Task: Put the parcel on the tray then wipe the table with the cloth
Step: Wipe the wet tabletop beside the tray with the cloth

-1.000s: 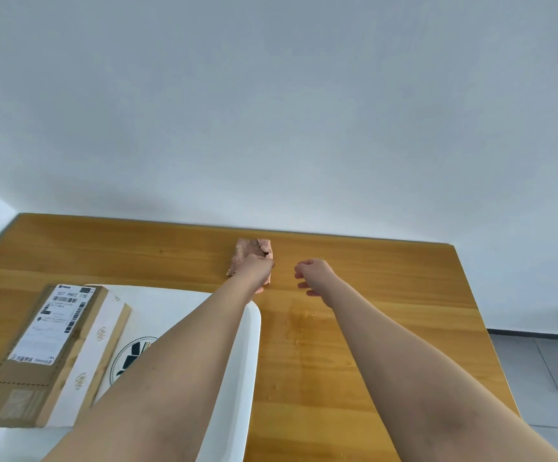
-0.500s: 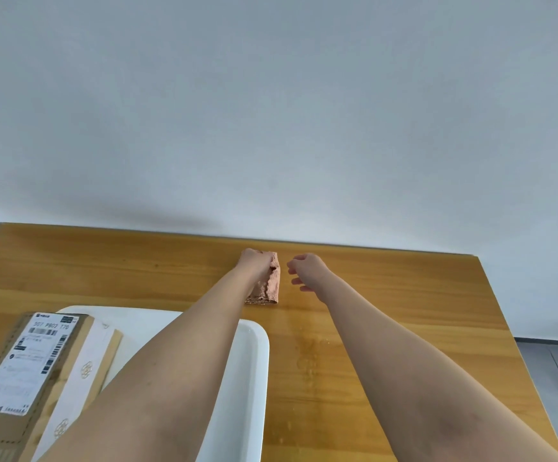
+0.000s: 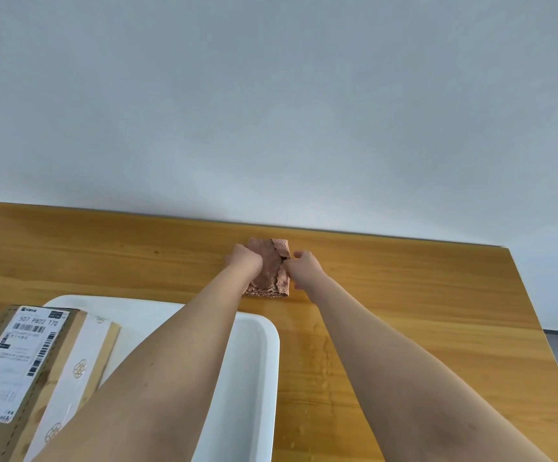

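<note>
Cloth (image 3: 268, 267) is now flanked by both hands at the far middle of the table (image 3: 421, 295). A second ago it was bunched under the left hand (image 3: 245, 261) alone, with the right hand (image 3: 304, 266) held apart beside it; since then the right hand has been brought in until its fingertips pinch the cloth's right edge, where a corner is seen lifted and curled. The left hand is closed over the cloth's left side and pressed down on it. The cloth looks to have been partly spread out, flatter than before.

Parcel (image 3: 21, 371) is seen lying on the white tray (image 3: 254, 378), near the body and under the left forearm, well apart from both hands. The first part of the task is judged done.

Droplets (image 3: 321, 361) are visible on the table beneath the right forearm, between the tray's edge and that arm.

Judgement: the cloth is being readied by unfolding or re-gripping; wiping proper is not yet under way. The wet patch lies nearer the body than the hands, so a pull-back stroke would be called for.
</note>
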